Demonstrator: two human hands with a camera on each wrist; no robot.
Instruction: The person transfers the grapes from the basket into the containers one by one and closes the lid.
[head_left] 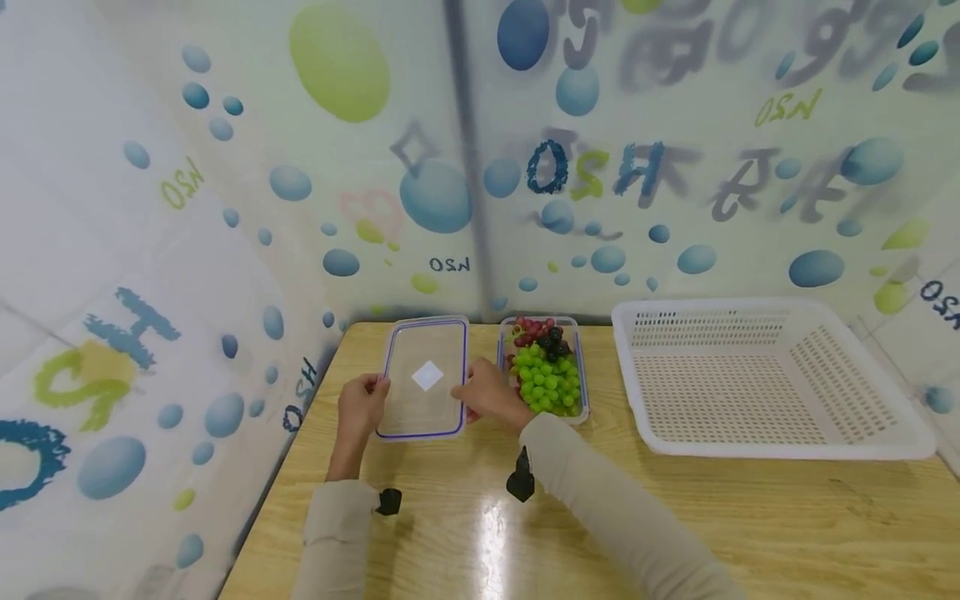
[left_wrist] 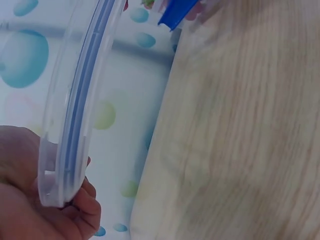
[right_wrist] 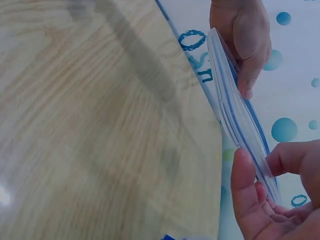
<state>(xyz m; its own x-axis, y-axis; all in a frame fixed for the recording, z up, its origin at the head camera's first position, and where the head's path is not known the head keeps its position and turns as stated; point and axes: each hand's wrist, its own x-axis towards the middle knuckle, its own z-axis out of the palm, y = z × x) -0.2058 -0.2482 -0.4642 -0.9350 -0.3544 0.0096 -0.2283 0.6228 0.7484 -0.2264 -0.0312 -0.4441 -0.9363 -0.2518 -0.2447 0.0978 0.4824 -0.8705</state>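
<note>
A clear plastic lid [head_left: 405,412] with a blue seal and a white diamond-shaped label is held up over the table's back left. My left hand [head_left: 362,403] pinches its left edge, and the fingers curl around a corner in the left wrist view. My right hand [head_left: 491,390] grips the opposite edge, thumb on one face and fingers on the other. Seen edge-on in the right wrist view, the lid [right_wrist: 239,112] spans between both hands. Just right of my right hand stands a clear container [head_left: 582,408] with green grapes [head_left: 547,382], red grapes [head_left: 531,329] and dark grapes [head_left: 553,343].
A large white perforated basket [head_left: 750,450] stands at the right on the wooden table [head_left: 420,533]. Behind and to the left hang white sheets [head_left: 247,208] printed with blue and green bubbles. A blue plastic piece [left_wrist: 177,12] shows near the grapes in the left wrist view.
</note>
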